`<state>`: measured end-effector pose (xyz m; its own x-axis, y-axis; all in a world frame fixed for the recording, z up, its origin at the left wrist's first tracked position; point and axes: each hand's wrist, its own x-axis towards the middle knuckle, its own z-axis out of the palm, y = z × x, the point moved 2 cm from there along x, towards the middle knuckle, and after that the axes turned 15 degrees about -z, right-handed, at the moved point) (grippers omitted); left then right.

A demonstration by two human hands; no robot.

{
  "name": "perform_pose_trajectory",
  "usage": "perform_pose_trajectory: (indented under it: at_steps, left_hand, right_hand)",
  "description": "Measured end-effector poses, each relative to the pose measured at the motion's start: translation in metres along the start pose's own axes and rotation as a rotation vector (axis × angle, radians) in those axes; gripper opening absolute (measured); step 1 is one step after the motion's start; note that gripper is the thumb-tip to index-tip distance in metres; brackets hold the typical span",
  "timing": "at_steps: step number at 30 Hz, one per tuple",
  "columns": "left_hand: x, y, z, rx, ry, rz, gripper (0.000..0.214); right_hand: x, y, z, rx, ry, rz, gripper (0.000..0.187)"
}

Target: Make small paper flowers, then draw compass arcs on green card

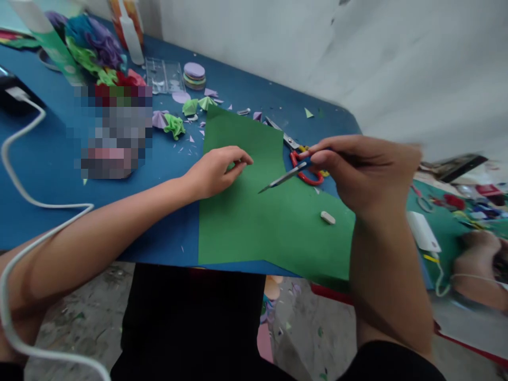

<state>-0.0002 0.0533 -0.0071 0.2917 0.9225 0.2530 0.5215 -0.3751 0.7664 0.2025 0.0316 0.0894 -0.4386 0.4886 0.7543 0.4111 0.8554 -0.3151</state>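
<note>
My right hand (357,169), raised above the right part of a green paper sheet (238,227), pinches a slim drawing compass (283,180). Its metal point slants down to the left over the sheet, and blue shows near my fingertips. My left hand (216,172) is over the sheet's left edge, its fingers loosely bent and a gap showing between thumb and forefinger. I see nothing held in it. Red-handled scissors (305,172) lie beyond the right hand, partly hidden by it, with something yellow beside them. On the sheet rests a small white eraser (327,217).
Along the back of the blue table (166,211) are a clear plastic box (164,76), stacked paper discs (194,75), a white bottle (132,39) and crumpled coloured paper (93,45). A white cable (51,204) runs across the left. At right, another person's arm (478,264) is by a white device (424,232).
</note>
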Motion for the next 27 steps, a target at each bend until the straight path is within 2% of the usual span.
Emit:
perform_pose_trajectory:
  at_steps: [3, 5, 11, 14, 20, 24, 27]
  left_hand:
    - [0.0, 0.004, -0.001, -0.094, -0.051, -0.013, 0.023]
    - [0.0, 0.007, -0.002, -0.134, -0.112, -0.017, 0.024]
    - [-0.001, 0.017, -0.008, -0.162, -0.312, -0.049, 0.034]
    - [-0.002, 0.02, -0.011, -0.157, -0.357, -0.058, 0.03]
    - [-0.002, 0.023, -0.019, -0.105, -0.429, -0.103, 0.027]
    - [-0.001, 0.024, -0.025, -0.102, -0.464, -0.11, 0.025]
    - [-0.001, 0.025, -0.029, -0.078, -0.473, -0.123, 0.024]
  right_hand:
    - [-0.005, 0.003, 0.006, 0.02, -0.104, -0.094, 0.014]
    - [-0.012, 0.005, 0.009, 0.063, -0.125, -0.132, 0.02]
    - [-0.03, 0.013, 0.02, 0.163, -0.021, -0.109, 0.024]
    - [-0.034, 0.014, 0.024, 0.162, 0.011, -0.064, 0.024]
    - [-0.034, 0.007, 0.025, 0.125, -0.048, -0.058, 0.026]
    - [-0.029, 0.0, 0.025, 0.053, -0.105, -0.036, 0.016]
    - [-0.026, -0.004, 0.027, 0.024, -0.156, -0.04, 0.015]
